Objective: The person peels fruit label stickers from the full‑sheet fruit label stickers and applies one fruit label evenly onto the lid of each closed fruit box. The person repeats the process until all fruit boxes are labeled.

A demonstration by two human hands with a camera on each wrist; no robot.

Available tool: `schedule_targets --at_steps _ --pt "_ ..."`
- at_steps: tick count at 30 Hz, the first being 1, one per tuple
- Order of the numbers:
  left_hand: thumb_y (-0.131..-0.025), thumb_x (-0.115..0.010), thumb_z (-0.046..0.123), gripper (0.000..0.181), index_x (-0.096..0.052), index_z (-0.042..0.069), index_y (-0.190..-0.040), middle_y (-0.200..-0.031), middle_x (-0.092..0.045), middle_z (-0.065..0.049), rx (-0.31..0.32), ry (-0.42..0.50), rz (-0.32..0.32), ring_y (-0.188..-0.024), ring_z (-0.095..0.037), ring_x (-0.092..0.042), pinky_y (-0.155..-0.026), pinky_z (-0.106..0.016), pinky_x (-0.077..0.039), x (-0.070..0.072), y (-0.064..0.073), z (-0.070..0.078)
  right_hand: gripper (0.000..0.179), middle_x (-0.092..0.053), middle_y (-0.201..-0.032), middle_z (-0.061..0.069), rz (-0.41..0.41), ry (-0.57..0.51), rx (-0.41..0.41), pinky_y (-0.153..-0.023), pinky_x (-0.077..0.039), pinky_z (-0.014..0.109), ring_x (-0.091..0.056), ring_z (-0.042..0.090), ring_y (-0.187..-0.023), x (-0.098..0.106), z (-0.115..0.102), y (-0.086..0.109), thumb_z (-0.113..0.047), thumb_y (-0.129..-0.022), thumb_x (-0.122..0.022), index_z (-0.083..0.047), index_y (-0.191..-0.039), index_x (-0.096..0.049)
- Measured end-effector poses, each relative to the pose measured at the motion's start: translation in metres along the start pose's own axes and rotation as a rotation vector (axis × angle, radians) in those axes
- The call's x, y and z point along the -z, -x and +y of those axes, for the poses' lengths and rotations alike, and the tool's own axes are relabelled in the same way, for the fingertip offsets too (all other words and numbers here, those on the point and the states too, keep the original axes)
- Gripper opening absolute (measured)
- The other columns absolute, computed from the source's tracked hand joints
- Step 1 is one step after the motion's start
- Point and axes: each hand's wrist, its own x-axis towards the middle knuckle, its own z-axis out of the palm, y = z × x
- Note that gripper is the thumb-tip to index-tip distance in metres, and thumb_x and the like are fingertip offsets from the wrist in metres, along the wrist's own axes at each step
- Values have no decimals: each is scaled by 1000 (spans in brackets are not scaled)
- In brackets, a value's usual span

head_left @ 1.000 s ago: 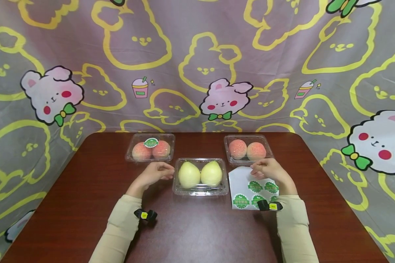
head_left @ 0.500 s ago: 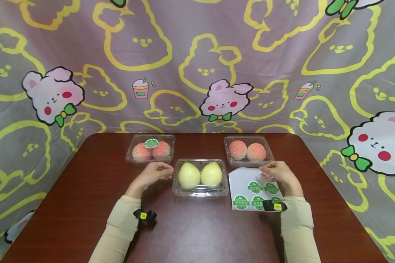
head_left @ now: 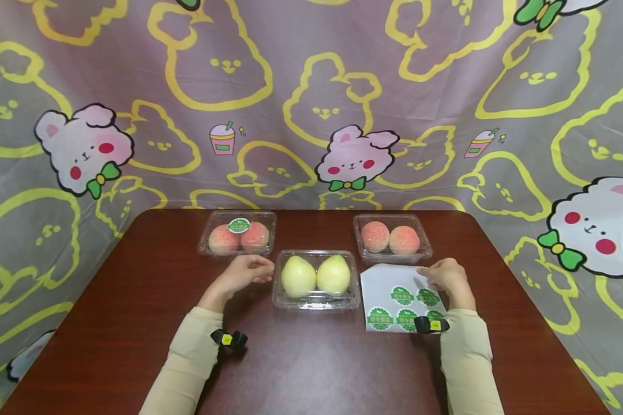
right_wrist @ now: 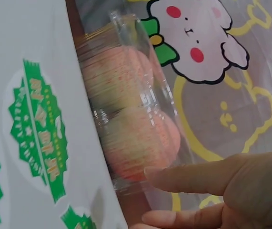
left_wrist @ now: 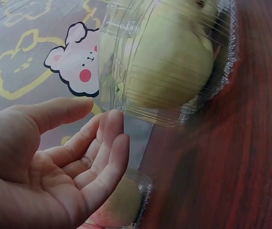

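Note:
A clear plastic clamshell box (head_left: 316, 304) holding two pale yellow pears (head_left: 298, 278) sits at mid-table. Beside its left end, my left hand (head_left: 243, 272) hovers with relaxed, slightly bent fingers; the left wrist view shows nothing between thumb and fingers (left_wrist: 108, 167). To the right of the box lies a white sticker sheet (head_left: 376, 288) with several round green stickers (head_left: 402, 295). My right hand (head_left: 450, 279) is at the sheet's upper right corner, thumb and fingers apart in the right wrist view. Whether a fingertip touches the sheet is unclear. My right hand and wrist camera partly cover the sheet.
At the back left stands a clamshell box (head_left: 203, 245) of two peaches with a green sticker (head_left: 239, 225) on its lid. Another peach box (head_left: 360, 222), its lid showing no sticker, stands at the back right. A patterned curtain (head_left: 270, 115) hangs behind the brown table (head_left: 311, 369).
My right hand has shifted rightward along the top edge of the sticker sheet, toward its corner. The left hand and the boxes have stayed in place.

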Motion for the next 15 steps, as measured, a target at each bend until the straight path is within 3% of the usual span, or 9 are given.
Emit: schedule_targets --at_steps 3,8,15 --pt "-94 -58 10 31 -60 -15 -113 -98 -70 -25 3 3 -1 -78 -9 -67 -82 -40 -59 0 0 0 36 -52 -61 6 38 58 -29 -55 -46 27 -59 22 -66 -2 1 -2 -32 -84 -72 1 -73 -60" --pt "-94 -58 11 32 -60 -15 -113 -96 -71 -23 8 2 6 -77 -8 -66 -83 -42 -58 0 0 1 48 -59 -79 17 50 97 -27 -58 -51 30 -60 28 -73 -5 3 -3 -35 -82 -74 9 -93 -61" --pt "-95 -56 11 32 -59 -15 -114 -100 -69 -28 4 -3 3 -82 -15 -69 -84 -41 -58 1 1 2 54 -46 -73 10 22 133 -26 -54 -41 26 -49 22 -70 -10 5 -5 -36 -78 -76 11 -97 -58"
